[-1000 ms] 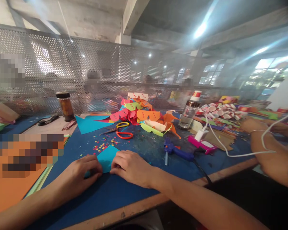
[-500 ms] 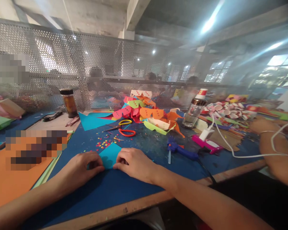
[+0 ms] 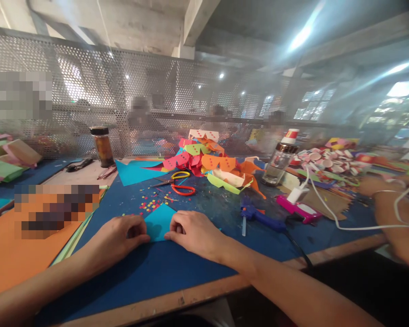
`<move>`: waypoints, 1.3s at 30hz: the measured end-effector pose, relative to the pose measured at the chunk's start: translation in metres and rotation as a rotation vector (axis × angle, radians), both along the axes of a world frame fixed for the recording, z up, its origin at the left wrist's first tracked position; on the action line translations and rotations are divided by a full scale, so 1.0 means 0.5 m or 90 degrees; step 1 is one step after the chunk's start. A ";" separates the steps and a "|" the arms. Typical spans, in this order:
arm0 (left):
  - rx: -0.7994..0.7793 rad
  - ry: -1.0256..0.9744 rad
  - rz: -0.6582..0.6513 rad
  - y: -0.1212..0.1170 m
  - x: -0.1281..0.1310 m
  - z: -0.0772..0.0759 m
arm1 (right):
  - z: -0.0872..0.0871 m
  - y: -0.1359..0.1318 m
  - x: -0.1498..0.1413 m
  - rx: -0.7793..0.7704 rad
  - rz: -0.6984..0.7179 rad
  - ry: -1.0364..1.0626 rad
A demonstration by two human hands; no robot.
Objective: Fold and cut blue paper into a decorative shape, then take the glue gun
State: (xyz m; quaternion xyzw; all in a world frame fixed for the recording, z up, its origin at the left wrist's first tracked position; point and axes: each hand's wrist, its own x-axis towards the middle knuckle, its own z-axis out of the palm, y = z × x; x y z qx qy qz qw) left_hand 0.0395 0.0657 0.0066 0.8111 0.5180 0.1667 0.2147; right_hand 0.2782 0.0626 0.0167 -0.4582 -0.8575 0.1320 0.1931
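Note:
A blue sheet of paper, its top corner pointing away from me, lies on the dark blue tabletop between my hands. My left hand pinches its left side, fingers curled against the thumb. At the near right edge my right hand grips the same paper, thumb and fingertips pressed together. Both hands rest low over the table and hide the paper's side corners. Just beyond it are small yellow and red paper bits and scissors with one yellow and one red handle.
A pile of colourful paper masks stands behind the scissors. To the right are a blue glue gun, a pink power strip with a white cable, and a glass bottle. Orange paper lies left. A co-worker's arm reaches in at right.
The whole view has shifted slightly, so things appear a little further right. Both hands keep their hold on the blue paper with almost no movement.

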 end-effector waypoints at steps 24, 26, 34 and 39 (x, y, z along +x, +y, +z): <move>-0.073 0.042 0.022 0.009 -0.006 0.031 | 0.014 0.002 0.003 -0.002 0.000 -0.051; -0.077 0.049 0.017 0.012 -0.010 0.032 | 0.019 0.000 0.004 -0.013 0.002 -0.052; -0.097 0.037 0.003 0.021 -0.023 0.023 | 0.029 -0.002 0.003 -0.034 -0.004 -0.062; -0.091 0.038 0.007 0.023 -0.025 0.020 | 0.030 0.000 0.006 -0.045 0.002 -0.068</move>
